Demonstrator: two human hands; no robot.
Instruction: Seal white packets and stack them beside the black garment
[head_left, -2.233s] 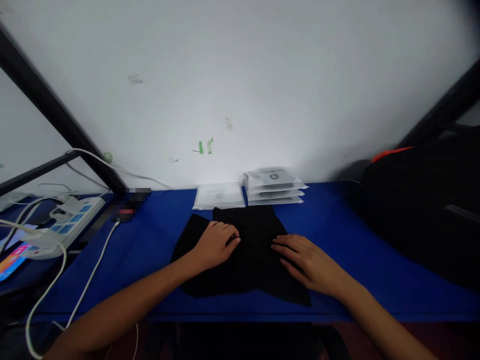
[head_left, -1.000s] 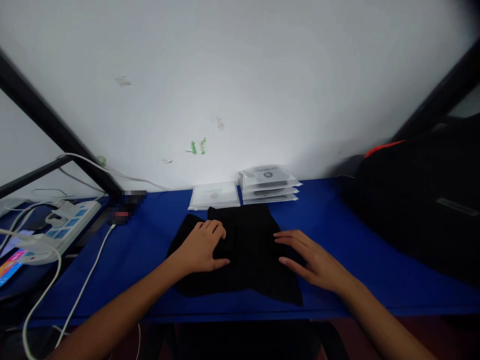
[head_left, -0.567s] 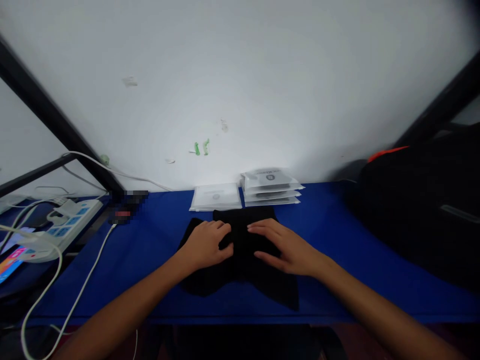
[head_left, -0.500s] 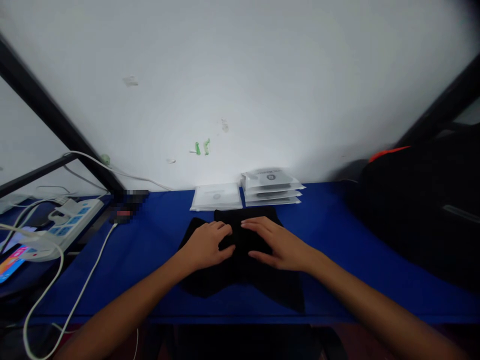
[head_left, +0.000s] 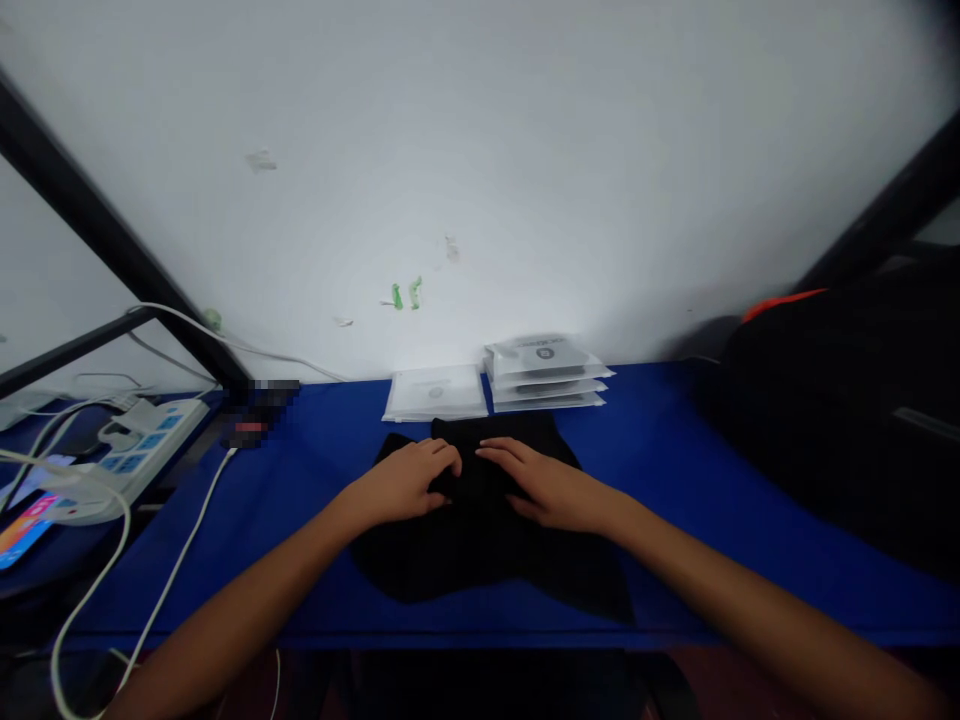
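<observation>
Here, head view only: a black cloth [head_left: 487,540] lay flat on the blue desk [head_left: 675,480], near its front edge and centred before the person; its broader spread ran left to right, and the narrower upper part pointed toward the wall, stopping just short of the packets; the lower right corner trailed out toward the desk's front edge. Left hand [head_left: 405,480] rested palm-down on the upper left of the cloth, fingers loosely curled and pressing, gripping nothing visibly; right hand [head_left: 551,485] lay flat and spread on the upper middle, fingers pointing left toward the other hand; fingertips of the two were near, not touching. Judged: both palms pinned the fabric so it stayed smooth against the desk.

Behind the cloth, against the wall, a single white packet [head_left: 435,392] lay just beside a stack of white packets [head_left: 546,372], apart from the cloth. Far left, a power strip [head_left: 139,450] with white cables [head_left: 180,560]; a phone [head_left: 26,520] with lit screen at the edge. Right, a black bag [head_left: 847,400] on the desk, well apart from the hands.
</observation>
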